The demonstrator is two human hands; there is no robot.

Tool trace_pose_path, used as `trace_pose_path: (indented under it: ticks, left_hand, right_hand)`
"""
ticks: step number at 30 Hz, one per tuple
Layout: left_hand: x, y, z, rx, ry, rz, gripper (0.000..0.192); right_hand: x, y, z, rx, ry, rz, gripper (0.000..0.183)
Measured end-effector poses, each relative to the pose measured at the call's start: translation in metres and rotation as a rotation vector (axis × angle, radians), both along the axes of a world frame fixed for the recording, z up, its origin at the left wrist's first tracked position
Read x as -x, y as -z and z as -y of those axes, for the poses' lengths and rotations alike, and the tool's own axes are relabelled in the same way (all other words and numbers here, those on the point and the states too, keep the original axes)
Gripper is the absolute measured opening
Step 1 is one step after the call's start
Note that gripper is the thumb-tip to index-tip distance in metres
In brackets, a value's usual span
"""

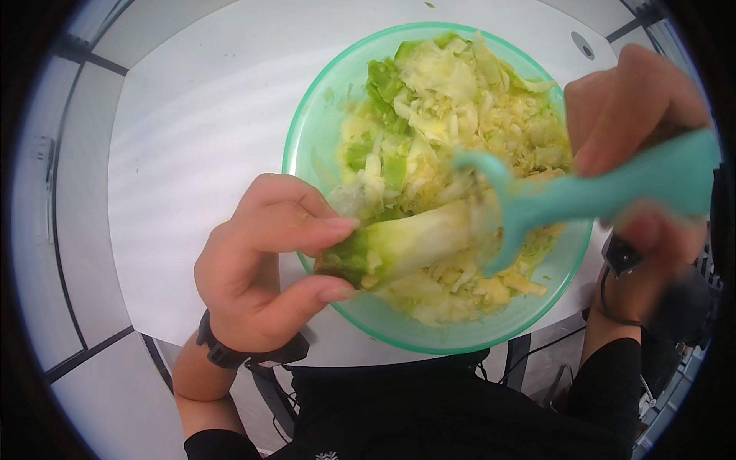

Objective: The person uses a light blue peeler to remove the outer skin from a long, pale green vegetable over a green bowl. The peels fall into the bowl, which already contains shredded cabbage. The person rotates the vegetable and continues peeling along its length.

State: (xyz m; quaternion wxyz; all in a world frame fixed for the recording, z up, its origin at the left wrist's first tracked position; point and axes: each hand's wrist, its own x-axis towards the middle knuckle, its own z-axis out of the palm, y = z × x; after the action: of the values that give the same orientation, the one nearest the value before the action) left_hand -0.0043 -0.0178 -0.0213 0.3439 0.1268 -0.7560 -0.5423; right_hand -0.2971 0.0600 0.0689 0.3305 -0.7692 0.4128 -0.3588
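Observation:
Over a translucent green bowl (313,121), my left hand (270,259) pinches the dark green end of a pale vegetable piece (414,236), perhaps a stem or core. My right hand (638,126) grips a turquoise Y-shaped peeler (598,192), blurred. The peeler's forked head lies across the far end of the vegetable piece, and its blade is too blurred to make out. Below them the bowl holds a heap of pale yellow and green vegetable shreds (460,92), with larger green leaf strips at the upper left.
The bowl stands on a white table (190,144) near its front edge. A round grommet (582,46) sits at the back right. White panels (92,184) with dark edging enclose the left side. A black wristband (230,351) circles my left wrist. Cables (540,353) hang below the table.

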Motion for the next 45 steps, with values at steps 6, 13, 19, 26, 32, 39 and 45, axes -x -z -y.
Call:
trace_pose_path:
  ticks: [6,13,19,26,32,39,45]
  left_hand:
    - [-0.001,0.003,0.000,-0.015,-0.015,-0.014,0.040]
    - [-0.001,0.005,0.002,0.004,-0.005,-0.042,0.042]
    - [-0.001,0.008,0.007,0.075,0.020,-0.068,0.043]
    - [0.000,0.009,0.012,0.181,0.037,-0.066,0.038]
    - [-0.001,0.005,0.007,0.062,0.022,-0.035,0.038]
    - [-0.001,-0.001,-0.002,0.016,-0.066,0.083,0.047]
    - [-0.001,0.001,0.009,0.192,0.033,0.062,0.046]
  right_hand:
    - [0.008,0.004,0.002,-0.039,-0.122,0.091,0.045]
    - [0.005,0.010,0.002,-0.008,-0.149,0.084,0.047]
    - [0.010,0.008,0.008,-0.051,-0.131,0.110,0.048]
    - [0.014,0.016,0.011,-0.065,-0.219,0.141,0.049]
    - [0.018,0.012,0.014,-0.085,-0.182,0.136,0.051]
    - [0.012,0.023,0.019,-0.186,-0.391,0.276,0.053]
    - [0.005,0.027,0.026,-0.255,-0.482,0.364,0.055]
